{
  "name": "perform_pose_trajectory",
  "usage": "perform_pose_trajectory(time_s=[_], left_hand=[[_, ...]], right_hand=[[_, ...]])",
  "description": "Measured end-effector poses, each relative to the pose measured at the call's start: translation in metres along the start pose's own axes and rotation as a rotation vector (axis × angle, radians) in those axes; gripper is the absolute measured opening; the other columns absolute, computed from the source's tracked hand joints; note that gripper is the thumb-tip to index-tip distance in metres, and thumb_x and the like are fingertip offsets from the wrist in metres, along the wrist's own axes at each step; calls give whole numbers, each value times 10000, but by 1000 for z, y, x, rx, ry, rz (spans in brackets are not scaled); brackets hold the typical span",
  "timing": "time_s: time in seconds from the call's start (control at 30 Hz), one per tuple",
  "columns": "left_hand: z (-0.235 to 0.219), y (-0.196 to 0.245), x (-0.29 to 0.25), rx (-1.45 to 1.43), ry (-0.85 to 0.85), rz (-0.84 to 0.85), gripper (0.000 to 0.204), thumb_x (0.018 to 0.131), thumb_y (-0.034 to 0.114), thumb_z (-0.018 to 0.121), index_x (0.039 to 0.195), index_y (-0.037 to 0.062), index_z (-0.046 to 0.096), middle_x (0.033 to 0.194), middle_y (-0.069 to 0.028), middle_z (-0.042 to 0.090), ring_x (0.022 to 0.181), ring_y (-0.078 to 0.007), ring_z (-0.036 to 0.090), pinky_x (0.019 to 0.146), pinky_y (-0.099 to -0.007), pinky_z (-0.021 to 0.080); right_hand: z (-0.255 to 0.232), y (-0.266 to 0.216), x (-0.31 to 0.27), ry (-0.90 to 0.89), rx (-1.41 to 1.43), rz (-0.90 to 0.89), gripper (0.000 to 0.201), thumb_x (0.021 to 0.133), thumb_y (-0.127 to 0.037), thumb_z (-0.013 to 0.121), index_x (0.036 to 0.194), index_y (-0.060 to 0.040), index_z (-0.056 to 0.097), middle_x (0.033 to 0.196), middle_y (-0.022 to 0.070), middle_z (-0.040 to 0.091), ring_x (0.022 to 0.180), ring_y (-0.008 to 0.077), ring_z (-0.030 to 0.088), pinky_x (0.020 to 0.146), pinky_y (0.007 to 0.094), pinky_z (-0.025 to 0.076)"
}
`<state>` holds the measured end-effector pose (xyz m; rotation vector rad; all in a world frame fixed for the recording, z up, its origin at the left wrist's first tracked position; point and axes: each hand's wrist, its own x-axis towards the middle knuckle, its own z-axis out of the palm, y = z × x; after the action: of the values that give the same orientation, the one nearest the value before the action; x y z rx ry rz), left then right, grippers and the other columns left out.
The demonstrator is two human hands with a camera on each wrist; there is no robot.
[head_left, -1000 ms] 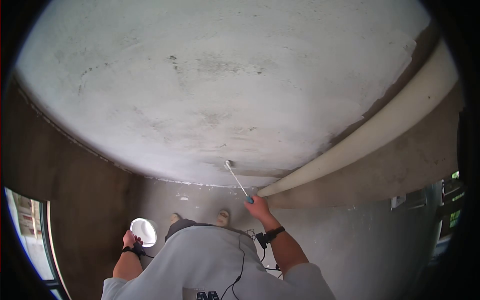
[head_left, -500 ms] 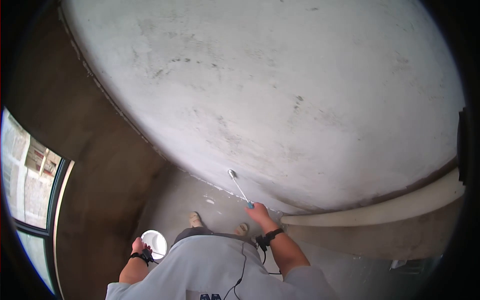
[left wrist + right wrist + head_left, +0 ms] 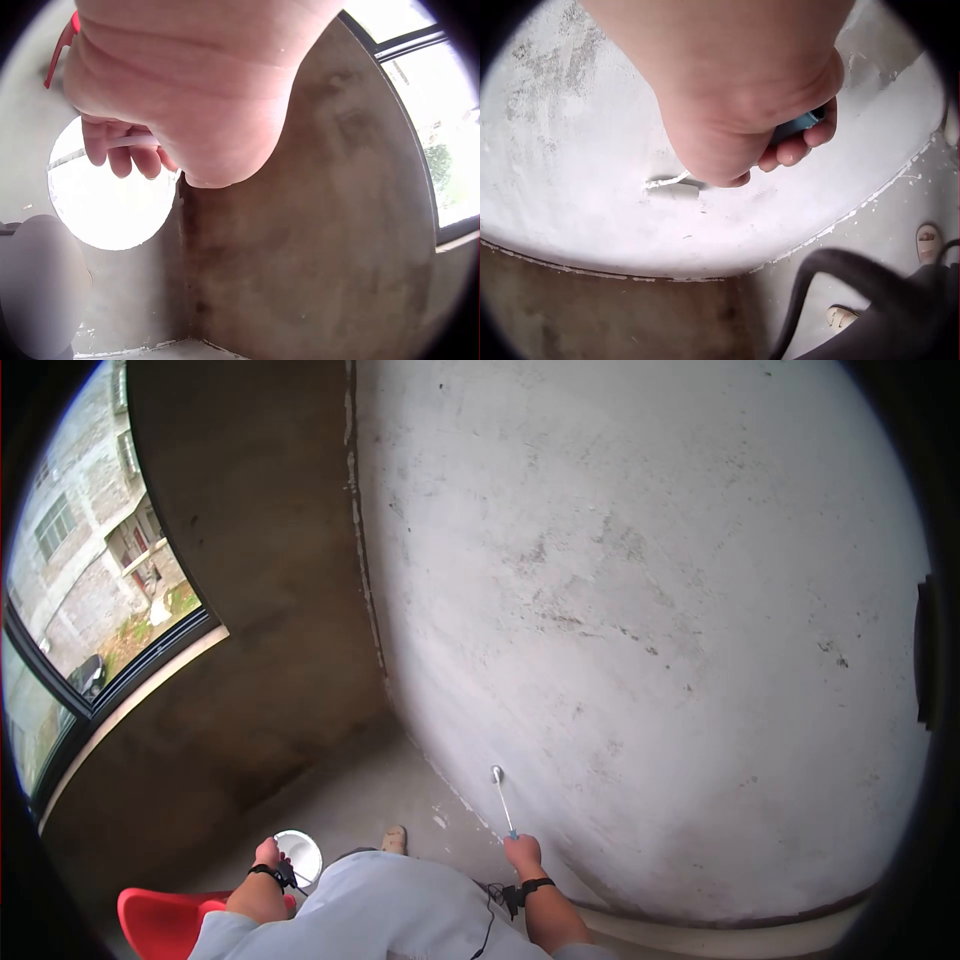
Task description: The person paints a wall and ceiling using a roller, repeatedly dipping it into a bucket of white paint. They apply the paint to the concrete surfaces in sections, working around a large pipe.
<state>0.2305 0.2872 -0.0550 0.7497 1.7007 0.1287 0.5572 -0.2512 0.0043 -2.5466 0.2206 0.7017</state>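
My right hand (image 3: 522,854) grips a paint roller (image 3: 497,774) with a white shaft. Its blue handle (image 3: 799,127) sticks out between thumb and fingers in the right wrist view. The roller head (image 3: 676,190) lies against the low part of the whitened wall (image 3: 620,690). Down by my left side, my left hand (image 3: 268,853) holds a white bucket (image 3: 300,855). In the left wrist view those fingers curl round its white handle (image 3: 135,140), and the bucket's inside is washed out by glare.
A red chair (image 3: 165,920) stands close by my left arm. Left of the corner is a bare brown wall (image 3: 270,560) with a dark-framed window (image 3: 100,560). A pale pipe (image 3: 700,938) runs along the lower right. Paint spots mark the grey floor (image 3: 440,800).
The head view has swung left, bringing more of the window and the red chair into sight. The roller has moved leftward along the wall, away from the pipe. Both hands keep their holds.
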Motion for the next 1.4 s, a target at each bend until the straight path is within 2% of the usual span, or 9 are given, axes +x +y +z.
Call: perform_pose_trajectory(time_s=[0.23,0.53,0.77,0.97,1.07,1.13,1.23,1.33,1.4], left_hand=[[-1,-3,0,13,15,72,411,878,245,476,1199,-7,527,969,-173,563,766,-292,580,612,-442,531],[19,11,-46,94,68,147,369,875,255,479,1102,-25,560,825,-153,591,660,-266,594,590,-411,481],[31,5,-29,316,20,242,349,893,274,448,1033,-11,593,797,-149,593,685,-280,592,600,-427,469],[69,5,33,331,-63,81,378,885,301,465,1131,28,556,957,-133,569,741,-275,580,609,-442,474],[104,8,41,395,-206,50,280,879,287,457,1033,72,548,861,-107,511,711,-262,549,590,-453,469],[125,16,36,376,-217,45,294,844,365,473,1075,184,499,726,-63,475,600,-303,491,535,-479,392],[163,17,9,446,-208,95,232,834,361,494,945,158,476,713,-40,458,610,-261,482,536,-430,393],[198,11,-61,410,-149,139,260,819,355,526,750,119,442,693,-6,431,624,-198,469,538,-358,395],[224,20,-71,446,-202,116,205,816,328,507,861,142,434,766,-9,434,650,-189,459,566,-367,391]], right_hand=[[16,-21,15,46,-57,-39,365,785,-303,532,841,23,687,907,269,656,891,436,631,817,491,499],[22,10,10,123,-54,34,373,748,-282,555,836,58,680,885,294,650,882,453,633,811,495,499],[11,85,-50,188,103,184,411,769,-332,555,812,57,682,843,289,649,869,442,640,808,493,496],[21,178,-111,213,221,446,418,777,-378,552,893,-5,702,937,269,657,933,428,632,845,479,500],[29,223,-143,319,268,565,421,798,-377,550,921,-4,702,924,266,661,940,441,625,852,495,496],[42,255,-167,341,313,623,419,825,-350,519,885,25,694,893,276,659,915,457,624,834,506,493],[37,288,-186,544,339,692,404,838,-309,491,794,46,679,799,277,657,789,440,651,732,499,517],[55,339,-186,580,539,789,381,840,-276,477,742,44,659,683,243,643,632,384,658,604,471,526],[56,351,-190,631,511,760,377,842,-269,475,732,46,650,639,222,628,565,353,641,552,451,518]])
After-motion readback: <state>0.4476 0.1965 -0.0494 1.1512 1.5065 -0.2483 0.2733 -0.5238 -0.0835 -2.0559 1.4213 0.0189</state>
